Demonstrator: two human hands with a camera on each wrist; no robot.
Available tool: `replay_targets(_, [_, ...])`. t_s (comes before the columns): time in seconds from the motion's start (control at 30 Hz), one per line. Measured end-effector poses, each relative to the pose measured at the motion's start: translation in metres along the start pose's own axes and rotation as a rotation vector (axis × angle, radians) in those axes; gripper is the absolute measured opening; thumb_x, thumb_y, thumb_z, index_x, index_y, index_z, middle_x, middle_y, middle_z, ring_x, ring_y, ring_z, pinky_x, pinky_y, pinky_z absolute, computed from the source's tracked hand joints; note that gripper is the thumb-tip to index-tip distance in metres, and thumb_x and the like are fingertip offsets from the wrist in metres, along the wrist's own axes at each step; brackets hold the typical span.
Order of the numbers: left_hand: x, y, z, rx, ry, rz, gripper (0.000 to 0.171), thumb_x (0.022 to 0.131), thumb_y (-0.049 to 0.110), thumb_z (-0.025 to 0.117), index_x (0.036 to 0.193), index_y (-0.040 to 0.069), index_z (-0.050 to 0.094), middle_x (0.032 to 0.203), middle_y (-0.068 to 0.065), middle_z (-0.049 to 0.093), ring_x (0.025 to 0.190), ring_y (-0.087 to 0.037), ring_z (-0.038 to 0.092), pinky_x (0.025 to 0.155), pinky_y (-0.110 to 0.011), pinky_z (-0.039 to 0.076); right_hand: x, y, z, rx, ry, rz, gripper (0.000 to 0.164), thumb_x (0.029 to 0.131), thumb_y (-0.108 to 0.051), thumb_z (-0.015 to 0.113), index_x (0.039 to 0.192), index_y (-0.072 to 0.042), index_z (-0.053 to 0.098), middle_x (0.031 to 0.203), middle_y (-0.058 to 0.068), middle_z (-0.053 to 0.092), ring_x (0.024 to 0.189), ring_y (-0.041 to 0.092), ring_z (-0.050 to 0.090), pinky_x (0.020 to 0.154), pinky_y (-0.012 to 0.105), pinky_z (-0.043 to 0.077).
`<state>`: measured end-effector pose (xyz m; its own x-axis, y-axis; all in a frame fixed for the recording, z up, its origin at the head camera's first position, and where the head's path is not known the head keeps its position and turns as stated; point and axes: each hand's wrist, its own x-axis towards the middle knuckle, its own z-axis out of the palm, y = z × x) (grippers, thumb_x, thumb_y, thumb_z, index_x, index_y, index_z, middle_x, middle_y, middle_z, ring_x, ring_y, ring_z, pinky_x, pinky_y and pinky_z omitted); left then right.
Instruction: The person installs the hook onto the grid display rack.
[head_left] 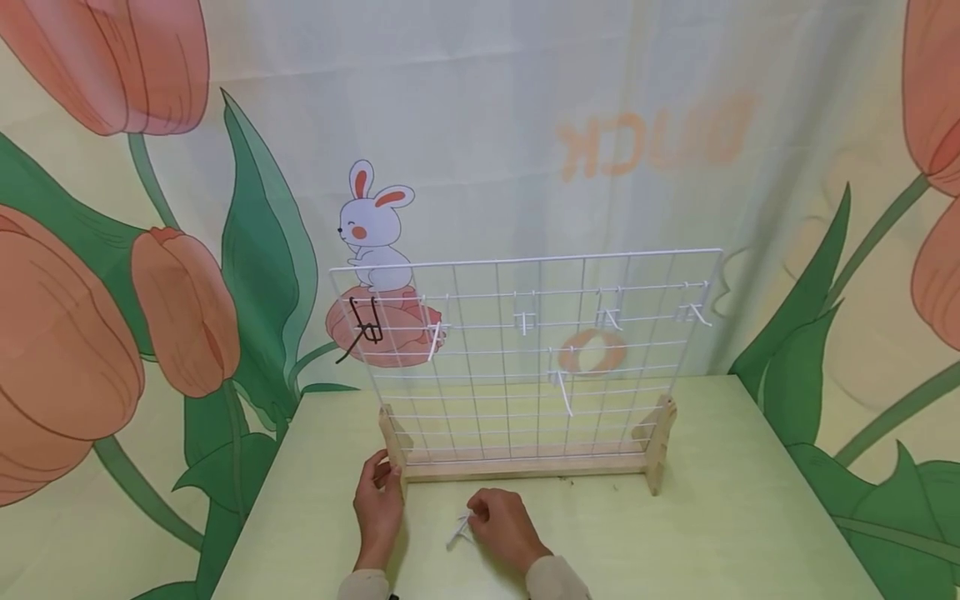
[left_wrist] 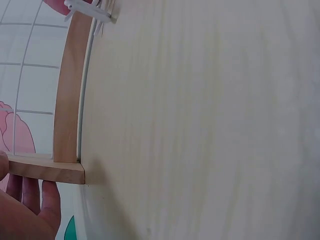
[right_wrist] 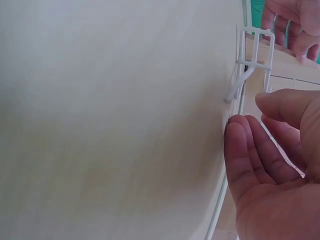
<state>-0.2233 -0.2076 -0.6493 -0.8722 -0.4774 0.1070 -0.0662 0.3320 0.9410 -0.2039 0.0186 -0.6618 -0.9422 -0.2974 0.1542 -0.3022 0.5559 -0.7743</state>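
Observation:
A white wire grid panel (head_left: 495,367) stands upright in a wooden base (head_left: 525,468). My left hand (head_left: 377,508) grips the base's left upright; in the left wrist view the thumb and fingers lie on opposite sides of this wooden end piece (left_wrist: 47,171). In front of the base, my right hand (head_left: 506,527) pinches a white wire hook (right_wrist: 255,62) between thumb and fingers. The hook has a rectangular wire frame and a prong that slants out from it. Its pinched end is partly hidden by the thumb in the right wrist view.
On the grid hang a black hook (head_left: 367,331) at the left and several white hooks, one lower down (head_left: 561,392). The pale table (head_left: 720,533) reaches a printed curtain (head_left: 480,167) behind the grid. Small dark specks lie beside the base's front.

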Motion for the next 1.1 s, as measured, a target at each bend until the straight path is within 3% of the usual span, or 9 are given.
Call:
replay_targets(0.3, [0.0,-0.001,0.002,0.006,0.0,-0.016,0.037,0.106,0.01,0.062,0.142,0.017,0.061,0.126,-0.016,0.07,0.115,-0.031,0.068,0.086,-0.034,0.052,-0.003,-0.003,0.0,-0.011,0.016,0.006,0.009,0.088,-0.006,0.082,0.096,-0.007,0.078,0.085,-0.003,0.075,0.074,-0.001,0.061,0.068,0.021,0.054])
replay_targets(0.5, [0.0,0.001,0.001,0.002,0.002,-0.005,0.037,0.106,0.01,0.062,0.142,0.017,0.061,0.125,-0.016,0.071,0.114,-0.031,0.068,0.085,-0.03,0.052,-0.009,-0.003,0.001,-0.037,0.031,0.018,0.008,0.087,-0.01,0.083,0.094,-0.01,0.079,0.081,-0.01,0.071,0.073,-0.003,0.057,0.068,0.022,0.051])
replay_targets(0.7, [0.0,-0.001,0.0,0.005,0.008,0.007,0.037,0.106,0.011,0.063,0.142,0.017,0.061,0.125,-0.015,0.071,0.113,-0.03,0.068,0.084,-0.028,0.051,-0.015,-0.003,0.001,-0.017,-0.011,0.034,0.008,0.088,-0.014,0.083,0.094,-0.013,0.078,0.083,-0.013,0.069,0.076,-0.002,0.056,0.069,0.023,0.051])
replay_targets(1.1, [-0.001,0.0,-0.001,-0.005,-0.004,0.012,0.037,0.106,0.012,0.062,0.142,0.018,0.061,0.125,-0.015,0.07,0.115,-0.031,0.068,0.083,-0.026,0.051,-0.021,-0.005,0.01,-0.051,-0.03,0.031,0.012,0.083,-0.011,0.086,0.09,-0.016,0.077,0.077,-0.015,0.067,0.071,-0.004,0.055,0.068,0.023,0.05])
